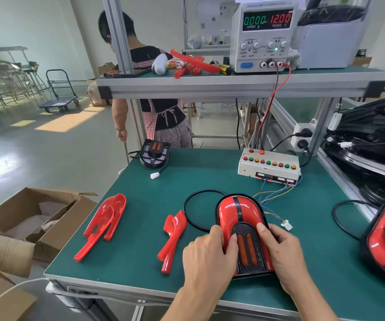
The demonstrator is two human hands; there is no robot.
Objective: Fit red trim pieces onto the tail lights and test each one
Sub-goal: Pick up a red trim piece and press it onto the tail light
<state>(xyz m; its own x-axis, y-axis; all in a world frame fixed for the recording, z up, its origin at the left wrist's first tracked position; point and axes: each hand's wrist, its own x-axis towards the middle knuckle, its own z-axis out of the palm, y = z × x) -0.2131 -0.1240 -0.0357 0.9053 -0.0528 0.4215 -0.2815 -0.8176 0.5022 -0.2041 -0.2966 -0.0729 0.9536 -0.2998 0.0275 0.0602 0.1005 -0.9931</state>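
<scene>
While the tail light (242,230) lies face up on the green bench (140,228) near the front edge, it is pressed from both sides: the left hand (206,258) is laid over its left flank and the right hand (279,253) over its right, fingers closed onto the red trim so that, it seems, the pieces are seated against the black housing. Both red halves appear fitted already. Its white plug (287,224) lies loose just beside the right hand, not joined to the test box (269,164), so testing is judged not yet begun; the power supply (264,35) on the shelf reads zero current. Spare trim pieces (103,224) and (172,239) are kept to the left within reach. A bare light (155,153) waits at the far edge.
</scene>
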